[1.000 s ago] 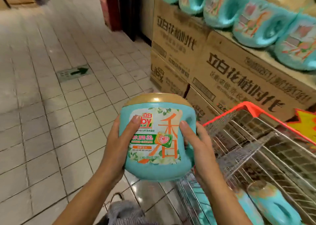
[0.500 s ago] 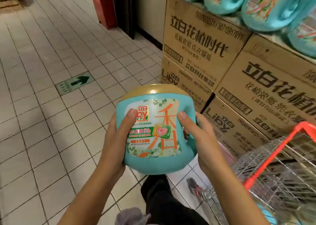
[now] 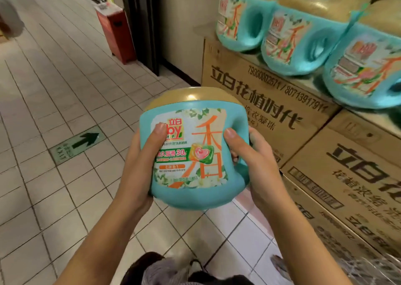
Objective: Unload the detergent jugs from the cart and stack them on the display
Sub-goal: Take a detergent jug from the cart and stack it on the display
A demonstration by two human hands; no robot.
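Observation:
A teal detergent jug (image 3: pixel 195 150) with a gold cap and a flowered label is held up in front of me, over the tiled floor. My left hand (image 3: pixel 138 172) grips its left side, thumb on the label. My right hand (image 3: pixel 251 167) grips its right side at the handle. To the upper right, the display of stacked brown cartons (image 3: pixel 271 102) carries a row of matching teal jugs (image 3: pixel 288 41) on top. Only a sliver of the cart's wire mesh (image 3: pixel 373 269) shows at the bottom right corner.
A red box (image 3: pixel 117 35) stands by a dark door frame at the back. A green exit arrow sticker (image 3: pixel 78 143) lies on the tiled floor at left. My legs and shoes show at the bottom edge.
I have turned left, away from the cart, which has slid almost out of view. The jug stays in both hands and the display's jugs have come closer.

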